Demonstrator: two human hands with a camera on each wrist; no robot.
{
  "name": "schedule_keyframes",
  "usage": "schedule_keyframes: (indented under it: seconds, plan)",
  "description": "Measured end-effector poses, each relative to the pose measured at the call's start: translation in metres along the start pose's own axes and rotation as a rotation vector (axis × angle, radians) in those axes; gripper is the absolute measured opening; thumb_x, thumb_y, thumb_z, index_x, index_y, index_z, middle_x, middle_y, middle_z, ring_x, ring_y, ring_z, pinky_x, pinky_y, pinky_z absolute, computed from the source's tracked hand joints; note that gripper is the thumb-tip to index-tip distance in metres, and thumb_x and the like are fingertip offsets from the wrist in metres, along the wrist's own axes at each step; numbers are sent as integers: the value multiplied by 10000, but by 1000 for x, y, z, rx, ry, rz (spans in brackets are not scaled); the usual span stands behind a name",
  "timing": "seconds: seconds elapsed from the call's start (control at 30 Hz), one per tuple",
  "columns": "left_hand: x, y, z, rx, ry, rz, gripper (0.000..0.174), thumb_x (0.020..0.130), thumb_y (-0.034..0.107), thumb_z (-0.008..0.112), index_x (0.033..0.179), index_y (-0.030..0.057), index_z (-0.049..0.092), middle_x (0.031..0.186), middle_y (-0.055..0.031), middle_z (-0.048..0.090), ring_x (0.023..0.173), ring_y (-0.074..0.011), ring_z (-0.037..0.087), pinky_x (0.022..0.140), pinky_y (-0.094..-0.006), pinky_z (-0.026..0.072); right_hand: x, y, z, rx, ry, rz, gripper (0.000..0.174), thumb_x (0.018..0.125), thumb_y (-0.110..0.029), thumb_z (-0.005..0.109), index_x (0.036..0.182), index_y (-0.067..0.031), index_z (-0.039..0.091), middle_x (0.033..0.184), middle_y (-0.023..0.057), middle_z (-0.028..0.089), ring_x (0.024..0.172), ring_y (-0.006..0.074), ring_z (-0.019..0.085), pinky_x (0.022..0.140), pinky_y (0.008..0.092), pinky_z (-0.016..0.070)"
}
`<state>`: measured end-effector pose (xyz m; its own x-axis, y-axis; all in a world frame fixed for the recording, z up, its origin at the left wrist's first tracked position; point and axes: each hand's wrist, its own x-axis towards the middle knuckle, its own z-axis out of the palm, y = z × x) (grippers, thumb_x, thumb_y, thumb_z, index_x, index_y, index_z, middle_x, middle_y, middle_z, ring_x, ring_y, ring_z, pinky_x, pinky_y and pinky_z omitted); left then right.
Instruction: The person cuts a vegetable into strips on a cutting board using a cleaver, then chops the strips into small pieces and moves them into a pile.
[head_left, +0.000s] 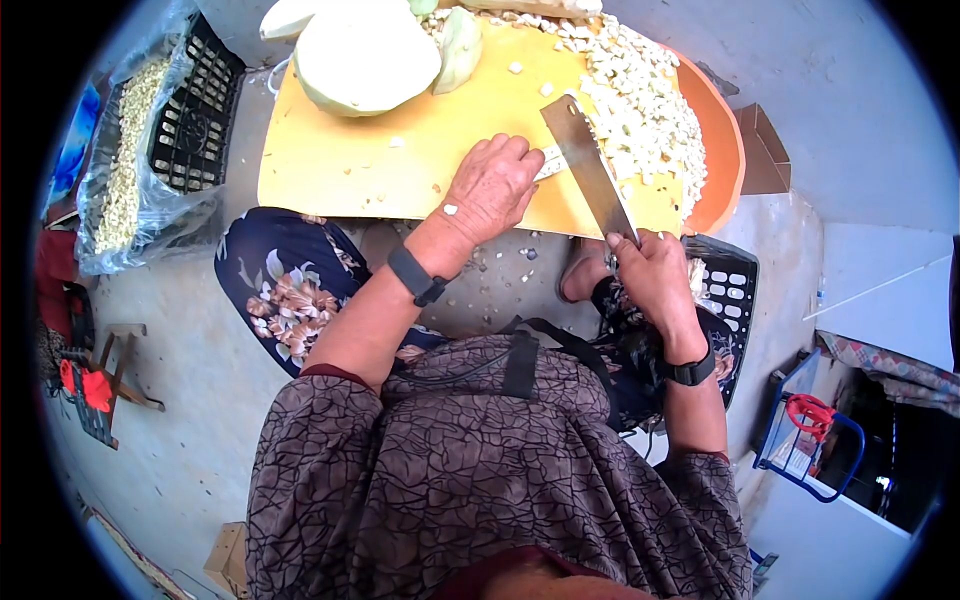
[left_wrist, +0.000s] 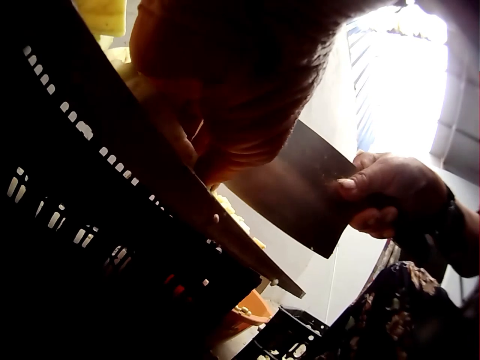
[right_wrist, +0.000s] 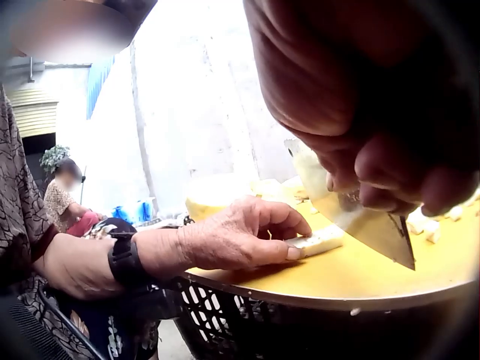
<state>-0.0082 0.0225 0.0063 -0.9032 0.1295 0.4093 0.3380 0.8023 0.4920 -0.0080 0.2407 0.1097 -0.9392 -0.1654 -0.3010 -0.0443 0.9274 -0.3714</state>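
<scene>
My left hand [head_left: 495,185] rests over the yellow cutting board [head_left: 345,175], its curled fingers holding a pale vegetable strip [right_wrist: 324,240] flat on the wood. In my right hand [head_left: 655,275] is a cleaver [head_left: 590,170], gripped near its base, with the broad blade slanting across the strip's far end. The right wrist view has the blade just beyond the left fingertips. Diced pale pieces [head_left: 640,100] are heaped right of the blade. At the board's far left sits a big peeled pale gourd-like piece [head_left: 365,55], with a greenish wedge [head_left: 459,50] beside it.
An orange basin [head_left: 722,140] sits under the board's right edge. Left of the board, a black crate [head_left: 200,110] stands by a plastic-lined container of diced pieces [head_left: 122,160]. Another black crate [head_left: 735,290] is near my right knee. A person [right_wrist: 67,199] sits in the background.
</scene>
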Motion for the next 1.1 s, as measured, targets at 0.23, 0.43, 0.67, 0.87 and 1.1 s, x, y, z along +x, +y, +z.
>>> schedule_keyframes:
  seconds: [0.23, 0.43, 0.67, 0.87, 1.1]
  plan:
    - [0, -1, 4, 8, 33, 2, 254, 747, 45, 680, 995, 39, 625, 906, -113, 556, 899, -305, 569, 834, -404, 478, 4, -4, 7, -125, 12, -57, 359, 918, -288, 624, 819, 48, 700, 763, 257, 658, 794, 419, 662, 748, 472, 522]
    - [1, 1, 8, 11, 38, -12, 258, 745, 34, 676, 996, 38, 620, 908, -112, 556, 908, -301, 566, 836, -397, 476, 18, -10, 22, -284, -11, -117, 317, 910, -242, 616, 816, 47, 706, 825, 259, 674, 848, 416, 670, 771, 462, 536]
    - [-2, 3, -8, -67, 40, -35, 284, 755, 78, 711, 1022, 42, 621, 919, -115, 557, 927, -309, 566, 847, -409, 470, 40, -7, 28, -153, 113, -109, 347, 900, -257, 625, 805, 69, 696, 832, 282, 666, 849, 432, 663, 788, 466, 528]
    - [-4, -2, -3, -17, 4, -46, 233, 752, 58, 679, 973, 36, 610, 904, -126, 553, 915, -318, 563, 839, -417, 470, 21, -14, 6, 19, -20, 2, 360, 914, -251, 609, 807, 85, 682, 730, 273, 656, 779, 414, 666, 756, 454, 523]
    - [-4, -5, 1, -35, 23, -22, 218, 738, 36, 658, 948, 30, 603, 878, -128, 546, 899, -324, 559, 840, -422, 473, 5, -17, 6, -71, -18, -104, 338, 920, -228, 605, 792, 73, 688, 676, 240, 649, 725, 413, 655, 742, 446, 525]
